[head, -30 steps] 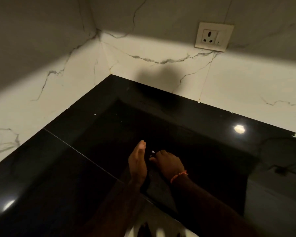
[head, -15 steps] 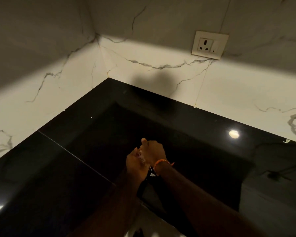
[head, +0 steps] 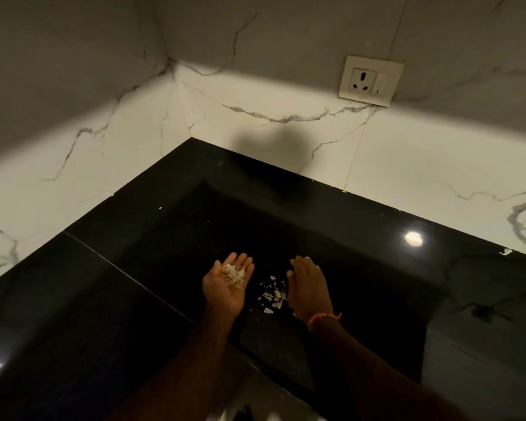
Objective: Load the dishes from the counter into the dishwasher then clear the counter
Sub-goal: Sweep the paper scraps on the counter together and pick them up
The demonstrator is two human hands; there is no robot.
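Observation:
My left hand (head: 228, 284) lies palm up over the glossy black counter (head: 104, 299), cupped, with a small heap of pale food scraps (head: 233, 274) resting in it. Just to its right, several more pale scraps (head: 273, 296) lie scattered on the counter. My right hand (head: 308, 287) stands on its edge beside those loose scraps, fingers straight and together, an orange band on its wrist. No dishes or dishwasher show in this view.
White marble-look walls meet in a corner (head: 176, 123) behind the counter. A wall socket (head: 371, 80) sits on the back wall at the upper right. A few white bits (head: 506, 252) lie at the counter's far right by the wall.
My hands were pressed together over the counter. Now they are apart: the left has turned palm up with scraps in it, and the right has moved right beside loose scraps.

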